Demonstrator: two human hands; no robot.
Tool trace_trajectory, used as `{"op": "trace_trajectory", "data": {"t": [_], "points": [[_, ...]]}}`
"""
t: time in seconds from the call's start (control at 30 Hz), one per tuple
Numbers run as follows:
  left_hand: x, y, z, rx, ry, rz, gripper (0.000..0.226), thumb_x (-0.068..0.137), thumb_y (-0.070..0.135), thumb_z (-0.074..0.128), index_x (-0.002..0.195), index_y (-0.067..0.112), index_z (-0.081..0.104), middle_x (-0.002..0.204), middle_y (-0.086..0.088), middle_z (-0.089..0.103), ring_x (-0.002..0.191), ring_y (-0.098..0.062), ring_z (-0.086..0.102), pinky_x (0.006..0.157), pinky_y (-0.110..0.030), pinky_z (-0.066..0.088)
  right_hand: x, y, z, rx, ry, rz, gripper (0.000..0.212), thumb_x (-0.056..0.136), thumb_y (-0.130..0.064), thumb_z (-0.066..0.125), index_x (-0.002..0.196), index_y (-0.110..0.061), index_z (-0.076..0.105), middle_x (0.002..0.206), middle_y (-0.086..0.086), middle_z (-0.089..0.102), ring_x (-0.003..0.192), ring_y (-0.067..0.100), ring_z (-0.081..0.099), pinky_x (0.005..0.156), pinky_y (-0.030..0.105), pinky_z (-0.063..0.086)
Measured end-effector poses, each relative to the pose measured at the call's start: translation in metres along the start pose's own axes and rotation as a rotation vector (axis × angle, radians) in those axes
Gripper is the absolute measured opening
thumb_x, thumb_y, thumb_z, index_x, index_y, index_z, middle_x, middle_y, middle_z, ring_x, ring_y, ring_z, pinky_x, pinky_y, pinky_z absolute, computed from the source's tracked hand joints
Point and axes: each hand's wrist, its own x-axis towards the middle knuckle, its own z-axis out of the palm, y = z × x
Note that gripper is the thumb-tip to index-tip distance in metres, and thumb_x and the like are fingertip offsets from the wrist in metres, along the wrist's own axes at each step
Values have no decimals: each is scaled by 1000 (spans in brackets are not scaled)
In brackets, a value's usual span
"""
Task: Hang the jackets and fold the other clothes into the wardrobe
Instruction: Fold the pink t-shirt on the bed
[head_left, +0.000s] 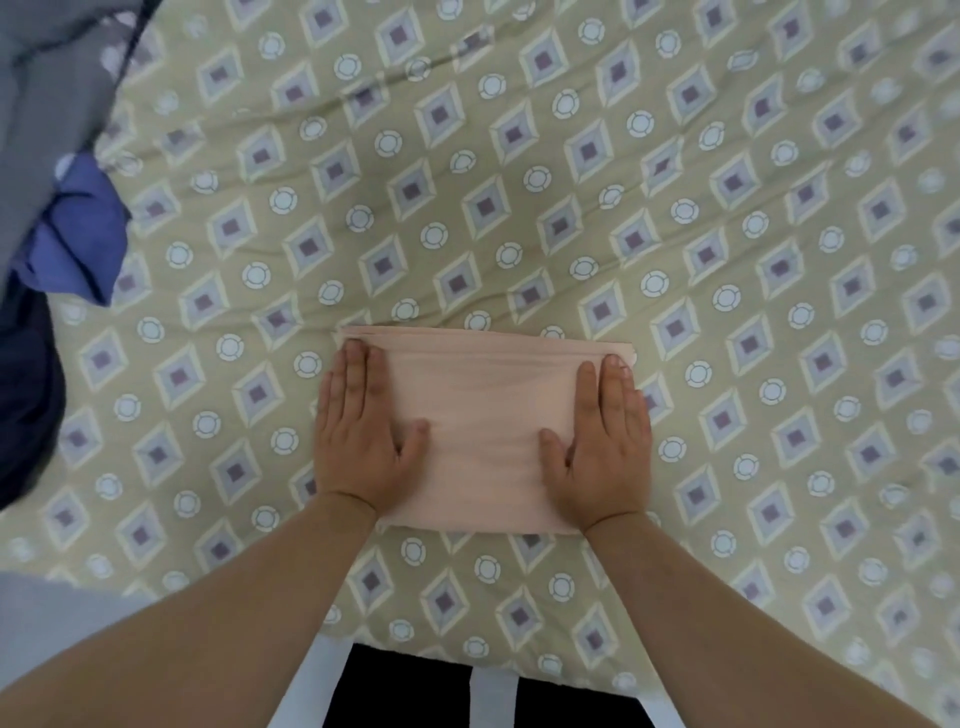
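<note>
A pale pink garment (483, 426), folded into a neat rectangle, lies on the patterned bedspread (571, 197) near the bed's front edge. My left hand (363, 436) lies flat on its left side, fingers straight and pointing away from me. Mirroring it, my right hand (605, 441) presses flat on the right side with straight fingers. Both thumbs point inward across the cloth. Neither hand grips the fabric.
A heap of clothes sits at the left edge of the bed: a grey garment (47, 78) on top, a blue one (78, 239) under it, a dark navy one (26, 395) below. The bed's front edge (467, 660) runs just before my body.
</note>
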Motion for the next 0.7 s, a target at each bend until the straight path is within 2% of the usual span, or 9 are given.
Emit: {"op": "trace_trajectory", "data": {"t": [0.3,0.5,0.7], "points": [[0,-1,4,11,5,-3,90,83,53,34,155,4,12,161,-6,0,150,-26,4,122,-33,-5,1,-2,-1,-34,-37,8,78,88,-48,38,151,-3,34,159,18,27,147,34,24,119,48,19],[2,-2,5,16,-10,12,92,82,55,31,155,4,12,160,-6,-2,151,-26,4,123,-39,0,1,-2,2,-53,-38,12,81,86,-49,37,151,-3,32,159,19,26,148,34,23,117,50,22],[4,-6,11,34,14,41,91,82,54,34,156,6,9,160,-3,-3,151,-23,3,122,-34,-5,2,-1,9,-94,0,6,81,85,-50,37,151,-2,33,159,20,26,148,35,23,117,51,23]]}}
